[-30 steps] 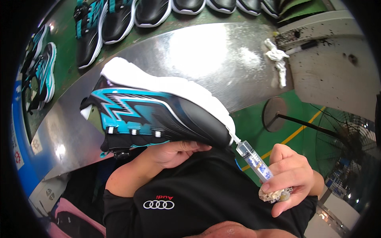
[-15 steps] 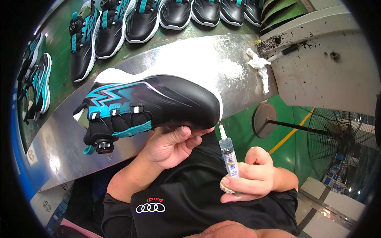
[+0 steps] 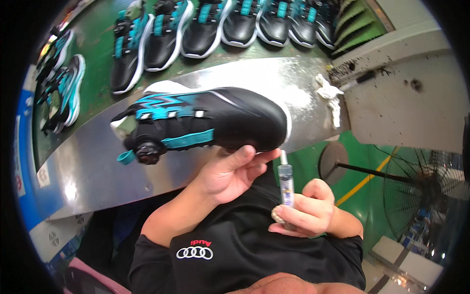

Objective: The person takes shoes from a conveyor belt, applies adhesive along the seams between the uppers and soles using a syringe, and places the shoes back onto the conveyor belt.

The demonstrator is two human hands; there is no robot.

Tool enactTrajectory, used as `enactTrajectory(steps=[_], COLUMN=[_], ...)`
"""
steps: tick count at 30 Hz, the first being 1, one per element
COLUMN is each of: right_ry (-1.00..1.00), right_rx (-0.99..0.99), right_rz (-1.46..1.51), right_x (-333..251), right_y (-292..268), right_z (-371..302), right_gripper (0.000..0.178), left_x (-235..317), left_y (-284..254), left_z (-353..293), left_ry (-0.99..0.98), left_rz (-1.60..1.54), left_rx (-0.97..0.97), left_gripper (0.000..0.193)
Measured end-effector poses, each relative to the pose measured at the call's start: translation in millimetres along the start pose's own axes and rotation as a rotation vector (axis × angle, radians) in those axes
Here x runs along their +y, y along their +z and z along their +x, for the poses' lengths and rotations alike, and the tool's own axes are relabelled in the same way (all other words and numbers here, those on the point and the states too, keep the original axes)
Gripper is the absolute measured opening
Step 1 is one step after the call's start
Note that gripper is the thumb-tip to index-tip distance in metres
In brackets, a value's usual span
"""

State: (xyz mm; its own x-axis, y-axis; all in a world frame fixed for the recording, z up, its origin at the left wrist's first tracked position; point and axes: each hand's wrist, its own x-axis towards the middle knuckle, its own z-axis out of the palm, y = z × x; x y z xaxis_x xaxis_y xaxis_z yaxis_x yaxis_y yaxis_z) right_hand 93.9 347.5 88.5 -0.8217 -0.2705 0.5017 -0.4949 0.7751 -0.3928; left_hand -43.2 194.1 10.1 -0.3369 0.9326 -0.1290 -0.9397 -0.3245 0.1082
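Note:
A black sneaker (image 3: 235,115) with turquoise straps, a dial and a white sole lies tilted on its side above the metal bench edge, its toe to the right. My left hand (image 3: 234,171) grips it from below near the toe, thumb on the near side; the other fingers are partly hidden beneath the shoe. In my right hand (image 3: 308,208) is a clear syringe (image 3: 286,183) with a white nozzle, pointing up. The nozzle tip is close to the sole edge at the toe; whether it touches I cannot tell. The fingers wrap round the syringe's lower end, which has a beige wrapping.
Several matching sneakers (image 3: 200,34) line the back of the green table, and more (image 3: 68,93) lie at the left. A white crumpled cloth (image 3: 330,98) and a marker (image 3: 360,81) rest at the right beside a grey machine panel (image 3: 411,103). A black fan (image 3: 421,181) stands at the right.
The shoe has rolled, showing more of its top and less of its white sole. The syringe now points more upright at the toe. The whole view has shifted slightly.

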Motion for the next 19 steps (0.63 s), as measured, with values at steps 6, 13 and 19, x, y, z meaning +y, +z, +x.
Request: enactTrajectory(steps=[6, 13, 19], right_ry=[0.078, 0.157, 0.192], right_rx=[0.055, 0.115, 0.128], right_rz=[-0.106, -0.046, 0.052], right_x=[4, 77, 100], right_y=[-15, 34, 58], right_z=[-22, -10, 6], right_gripper=[0.048, 0.041, 0.041], left_x=[-5, 42, 92], left_y=[-11, -6, 15], left_z=[-27, -183, -164], left_ry=[-0.084, 0.353, 0.649], left_rz=[-0.057, 0.374, 1.806], left_rx=[0.071, 0.629, 0.622], left_gripper=[0.031, 0.043, 0.088])
